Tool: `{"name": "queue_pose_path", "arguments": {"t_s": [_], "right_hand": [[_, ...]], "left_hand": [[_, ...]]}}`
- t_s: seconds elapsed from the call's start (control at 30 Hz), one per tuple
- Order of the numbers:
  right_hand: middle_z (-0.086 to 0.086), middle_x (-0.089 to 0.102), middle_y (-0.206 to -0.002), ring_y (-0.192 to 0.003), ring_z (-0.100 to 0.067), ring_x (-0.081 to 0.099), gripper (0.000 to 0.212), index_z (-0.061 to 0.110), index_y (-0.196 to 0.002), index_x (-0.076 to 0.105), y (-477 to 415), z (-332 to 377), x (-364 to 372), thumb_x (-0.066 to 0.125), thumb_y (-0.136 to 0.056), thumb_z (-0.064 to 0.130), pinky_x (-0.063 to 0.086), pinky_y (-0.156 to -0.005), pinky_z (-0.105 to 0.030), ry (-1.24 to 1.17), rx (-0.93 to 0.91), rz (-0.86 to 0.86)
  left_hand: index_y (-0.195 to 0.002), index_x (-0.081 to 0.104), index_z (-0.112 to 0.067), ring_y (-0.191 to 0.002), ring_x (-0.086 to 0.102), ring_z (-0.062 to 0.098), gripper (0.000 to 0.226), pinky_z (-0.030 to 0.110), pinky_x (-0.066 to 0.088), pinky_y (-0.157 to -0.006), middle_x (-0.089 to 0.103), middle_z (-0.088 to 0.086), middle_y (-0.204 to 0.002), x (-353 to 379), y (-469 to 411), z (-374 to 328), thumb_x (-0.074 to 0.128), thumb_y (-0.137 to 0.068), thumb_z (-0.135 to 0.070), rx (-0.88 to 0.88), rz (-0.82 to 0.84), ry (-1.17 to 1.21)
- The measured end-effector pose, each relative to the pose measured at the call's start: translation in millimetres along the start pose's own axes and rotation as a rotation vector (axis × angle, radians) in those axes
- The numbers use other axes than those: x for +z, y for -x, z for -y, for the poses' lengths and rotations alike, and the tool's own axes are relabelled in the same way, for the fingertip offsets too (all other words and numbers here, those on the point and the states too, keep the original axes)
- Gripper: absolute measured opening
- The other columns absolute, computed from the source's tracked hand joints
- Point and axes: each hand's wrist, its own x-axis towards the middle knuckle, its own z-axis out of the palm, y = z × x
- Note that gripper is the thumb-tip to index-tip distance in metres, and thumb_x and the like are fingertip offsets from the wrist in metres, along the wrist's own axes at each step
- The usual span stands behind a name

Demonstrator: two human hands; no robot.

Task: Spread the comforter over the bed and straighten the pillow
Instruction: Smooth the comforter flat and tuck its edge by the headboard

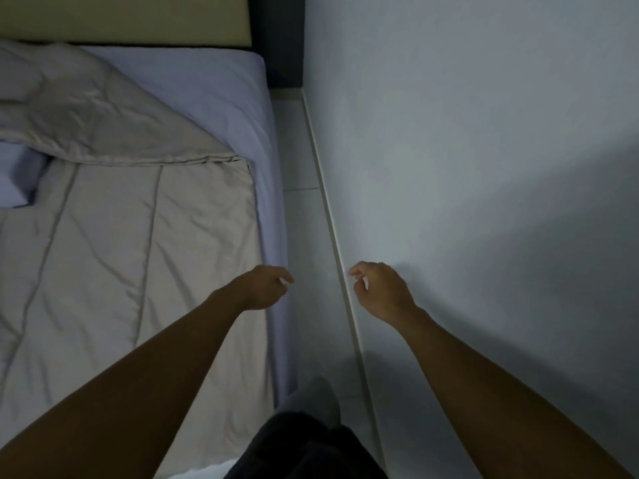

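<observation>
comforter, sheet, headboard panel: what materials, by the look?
Comforter: beige quilted fabric, matte with a slight sheen; stitched channels and soft creases. Sheet: pale lilac woven cloth, matte, fine wrinkles. Headboard panel: tan, smooth; likely upholstery or laminate, too dim to tell.

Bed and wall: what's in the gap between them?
Head view: a narrow strip of pale floor, with the person's own leg standing there.

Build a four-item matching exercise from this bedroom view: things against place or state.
Things
1. grey quilted comforter
2. pale lilac bed sheet
3. beige padded headboard
4. right hand

Place or state
a. bare at the bed's far corner
b. upper part folded over and rumpled
c. holding nothing, in front of the white wall
d. across the top of the view

Pairs: 1-b, 2-a, 3-d, 4-c
</observation>
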Motion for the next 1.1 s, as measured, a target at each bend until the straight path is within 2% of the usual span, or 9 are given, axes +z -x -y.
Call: {"name": "queue_pose_path", "arguments": {"t_s": [0.17,0.23,0.4,0.47,0.53,0.67,0.8,0.9,1.1], "right_hand": [[0.0,0.07,-0.115,-0.105,-0.02,0.062,0.026,0.019,-0.118,0.066,-85.7,12.4,-7.2,0.054,-0.095,0.017,0.053,-0.088,-0.033,0.029,-0.088,0.058],[0.001,0.07,-0.115,-0.106,-0.019,0.062,0.026,0.019,-0.117,0.066,-125.3,19.3,-11.5,0.053,-0.095,0.017,0.054,-0.09,-0.035,0.031,-0.126,0.06],[0.003,0.069,-0.119,-0.109,-0.018,0.063,0.025,0.021,-0.117,0.066,-241.0,38.2,-26.6,0.054,-0.095,0.018,0.054,-0.093,-0.038,0.037,-0.154,0.115],[0.001,0.068,-0.12,-0.11,-0.019,0.063,0.025,0.019,-0.118,0.066,-292.0,48.9,-34.4,0.055,-0.095,0.017,0.054,-0.094,-0.04,0.035,-0.152,0.159],[-0.002,0.068,-0.12,-0.11,-0.02,0.064,0.026,0.018,-0.118,0.066,-342.6,60.1,-40.5,0.055,-0.094,0.015,0.054,-0.095,-0.042,0.02,-0.156,0.163],[-0.003,0.069,-0.117,-0.106,-0.021,0.065,0.029,0.018,-0.117,0.067,-429.8,81.8,-48.4,0.054,-0.091,0.012,0.055,-0.094,-0.042,-0.028,-0.178,0.141],[-0.005,0.07,-0.114,-0.101,-0.02,0.067,0.03,0.018,-0.115,0.069,-502.3,94.5,-50.4,0.053,-0.09,0.011,0.056,-0.092,-0.037,-0.025,-0.201,0.212],[-0.006,0.07,-0.114,-0.102,-0.018,0.066,0.03,0.015,-0.115,0.07,-562.5,102.7,-51.8,0.053,-0.091,0.009,0.055,-0.092,-0.033,-0.026,-0.247,0.222],[-0.007,0.068,-0.116,-0.104,-0.019,0.064,0.029,0.012,-0.121,0.066,-691.6,123.5,-56.2,0.053,-0.096,0.009,0.054,-0.096,-0.034,-0.007,-0.325,0.338]], "left_hand": [[-0.114,0.067,-0.015,-0.09,0.069,0.026,0.022,0.036,0.056,-0.084,0.072,0.011,-0.1,-40.0,-53.2,21.2,0.057,-0.094,-0.017,-0.019,-0.222,0.058],[-0.113,0.068,-0.016,-0.088,0.069,0.024,0.022,0.038,0.056,-0.084,0.072,0.009,-0.099,-59.9,-80.5,30.7,0.057,-0.094,-0.017,-0.04,-0.276,0.075],[-0.112,0.067,-0.02,-0.084,0.068,0.016,0.021,0.034,0.057,-0.083,0.073,0.004,-0.096,-122.1,-161.8,54.6,0.057,-0.093,-0.02,-0.07,-0.314,0.101],[-0.113,0.067,-0.02,-0.089,0.067,0.017,0.022,0.036,0.056,-0.086,0.072,0.004,-0.099,-150.9,-192.6,64.9,0.057,-0.092,-0.021,-0.081,-0.294,0.101],[-0.111,0.067,-0.022,-0.09,0.064,0.015,0.022,0.031,0.053,-0.085,0.071,0.002,-0.1,-180.9,-221.8,77.7,0.058,-0.092,-0.023,-0.105,-0.307,0.101],[-0.106,0.068,-0.029,-0.08,0.057,0.008,0.019,0.02,0.043,-0.075,0.062,-0.01,-0.084,-238.6,-269.6,99.7,0.057,-0.091,-0.027,-0.14,-0.379,0.098],[-0.102,0.069,-0.035,-0.077,0.058,0.007,0.018,0.021,0.043,-0.073,0.059,-0.019,-0.078,-284.9,-312.1,118.7,0.058,-0.089,-0.029,-0.196,-0.439,0.123],[-0.1,0.068,-0.037,-0.081,0.06,0.007,0.019,0.025,0.048,-0.077,0.065,-0.017,-0.084,-314.8,-345.4,131.9,0.057,-0.087,-0.029,-0.203,-0.507,0.125],[-0.102,0.066,-0.034,-0.078,0.066,0.01,0.019,0.028,0.055,-0.073,0.07,-0.007,-0.09,-373.8,-426.5,153.1,0.056,-0.088,-0.027,-0.249,-0.534,0.186]]}}
